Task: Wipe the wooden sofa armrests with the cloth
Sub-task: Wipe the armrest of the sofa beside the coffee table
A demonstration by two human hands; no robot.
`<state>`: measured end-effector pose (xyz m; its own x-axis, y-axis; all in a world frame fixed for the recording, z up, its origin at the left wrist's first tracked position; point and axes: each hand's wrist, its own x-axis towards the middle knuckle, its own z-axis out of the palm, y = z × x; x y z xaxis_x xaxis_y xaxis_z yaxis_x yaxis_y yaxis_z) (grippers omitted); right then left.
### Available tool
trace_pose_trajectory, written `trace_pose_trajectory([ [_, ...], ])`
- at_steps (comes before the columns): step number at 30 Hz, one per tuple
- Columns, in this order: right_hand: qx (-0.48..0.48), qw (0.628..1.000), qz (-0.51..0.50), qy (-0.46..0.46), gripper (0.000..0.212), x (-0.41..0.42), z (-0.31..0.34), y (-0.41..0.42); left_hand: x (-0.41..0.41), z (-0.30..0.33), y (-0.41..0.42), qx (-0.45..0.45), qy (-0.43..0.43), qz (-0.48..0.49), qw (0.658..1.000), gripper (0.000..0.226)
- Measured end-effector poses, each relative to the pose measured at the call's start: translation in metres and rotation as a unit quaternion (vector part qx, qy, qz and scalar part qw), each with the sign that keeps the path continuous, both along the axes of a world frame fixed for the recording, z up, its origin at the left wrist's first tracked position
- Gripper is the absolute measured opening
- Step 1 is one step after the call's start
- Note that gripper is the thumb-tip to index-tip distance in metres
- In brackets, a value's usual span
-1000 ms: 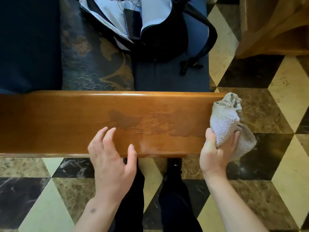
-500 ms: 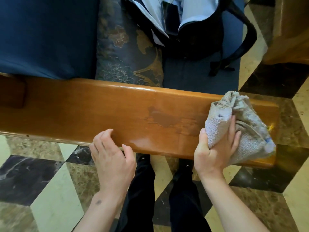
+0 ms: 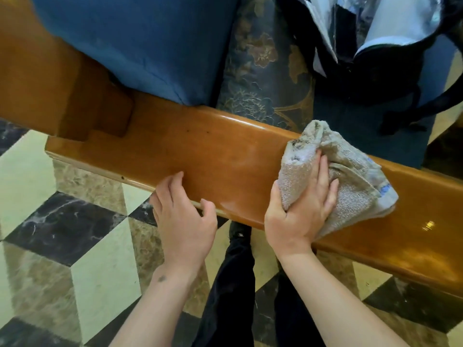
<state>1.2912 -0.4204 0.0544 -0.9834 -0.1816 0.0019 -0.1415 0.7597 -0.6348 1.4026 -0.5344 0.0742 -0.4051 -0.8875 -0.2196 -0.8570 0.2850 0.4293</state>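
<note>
— Pressing the cloth (image 3: pixel 350 176) flat on the armrest (image 3: pixel 220 156), the right hand (image 3: pixel 300 209) has its fingers closed over the folds. Why?

— I think so it does not slip while wiping. The left hand (image 3: pixel 183 214) lies open on the near edge, holding nothing, probably for balance.

— Is there room?

— Yes, bare wood on both sides; the cushion (image 3: pixel 140 46) touches the far edge.

The glossy orange-brown wooden sofa armrest (image 3: pixel 200 156) slants across the marble floor of black, cream and brown diamond tiles (image 3: pixel 82 246), carrying a crumpled grey terry cloth (image 3: pixel 355 181) flat on top and left-hand fingers (image 3: pixel 175 179) on its near edge.
</note>
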Motion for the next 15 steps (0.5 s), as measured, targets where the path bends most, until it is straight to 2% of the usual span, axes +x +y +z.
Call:
trace_pose_trajectory([
  [5,-0.006,0.998,0.061,0.010,0.082,0.018,-0.003,-0.047,0.014,-0.006,-0.031,0.013,0.024,0.049,0.998,0.081],
  [8,-0.009,0.995,0.094,0.021,0.086,0.032,-0.004,-0.080,0.021,-0.009,-0.045,0.024,0.035,0.076,0.996,0.082],
  [10,0.012,0.988,0.149,0.033,0.088,0.043,-0.004,-0.104,0.025,-0.007,-0.053,0.028,0.072,0.090,0.993,0.068],
  [12,0.055,0.969,0.237,0.046,0.089,0.054,-0.004,-0.127,0.031,-0.001,-0.058,0.041,0.136,0.132,0.981,0.044],
  [15,0.098,0.923,0.369,0.045,0.091,0.060,-0.003,-0.146,0.036,0.017,-0.066,0.100,0.238,0.241,0.936,0.025],
])
